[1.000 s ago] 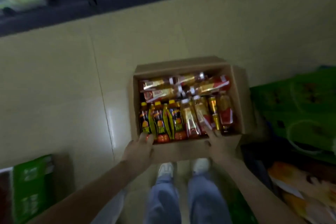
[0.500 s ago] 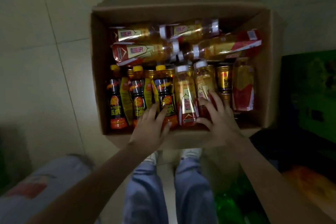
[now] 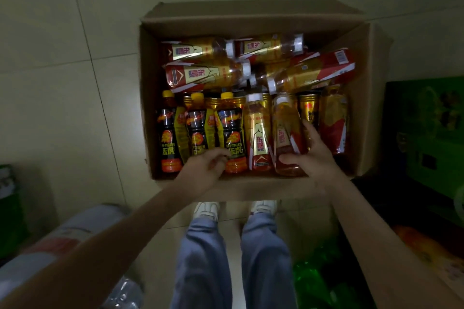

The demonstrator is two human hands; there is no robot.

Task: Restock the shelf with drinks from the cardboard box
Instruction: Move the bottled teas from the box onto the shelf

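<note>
An open cardboard box [image 3: 251,17] stands on the tiled floor, packed with drinks. Three dark yellow-capped bottles lie in its front left, and gold-and-red bottles and cans fill the rest. My left hand [image 3: 203,168] curls its fingers over the base of the middle dark bottle [image 3: 197,130]. My right hand [image 3: 313,155] grips a gold-and-red bottle [image 3: 285,128] with a white cap near its bottom, thumb on the left and fingers on the right. The shelf is out of view.
A green crate [image 3: 431,133] stands right of the box. Green bottle packs [image 3: 326,283] and an orange printed carton [image 3: 426,253] lie at the lower right. A wrapped pack [image 3: 50,246] lies at the lower left. My shoes [image 3: 208,211] stand just before the box.
The view dropped from the whole aisle onto the box. Both hands left the box's front edge and reached inside; the right hand has closed round a gold-and-red bottle, and the left fingers have curled.
</note>
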